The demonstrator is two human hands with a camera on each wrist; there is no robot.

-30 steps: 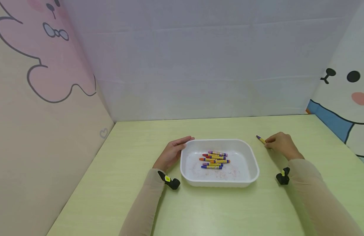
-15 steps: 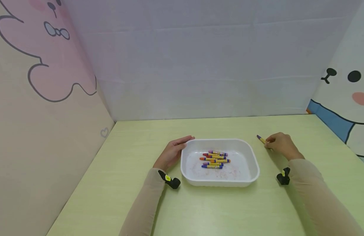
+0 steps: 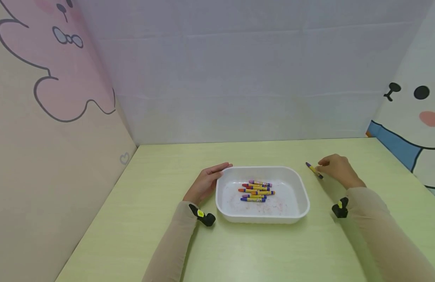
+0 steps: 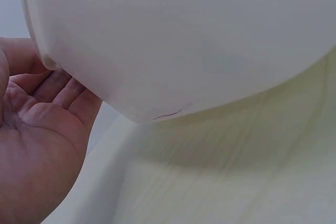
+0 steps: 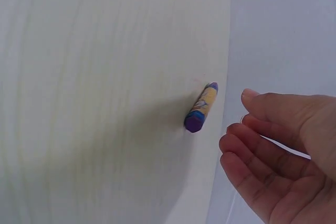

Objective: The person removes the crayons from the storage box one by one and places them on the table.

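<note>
White plastic tray (image 3: 291, 200) holds seven crayons (image 3: 261, 188), some partly covering others — the left hand (image 3: 204, 182), fingers extended, rests against its rim near ten o'clock. At its two o'clock, one purple crayon (image 3: 313, 169) lies on the table (image 3: 168, 176), just beside the right hand (image 3: 338, 170), loosely curved, holding nothing; each wrist wears one black camera (image 3: 207, 219).

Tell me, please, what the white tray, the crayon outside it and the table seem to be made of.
White tray: probably smooth plastic, judging by the thin rim and rounded corners.
Crayon: likely wax, with a dull purple end, in a printed, perhaps paper wrapper.
Table: maybe wood or satin laminate; streaks look like grain, so either fits.
</note>
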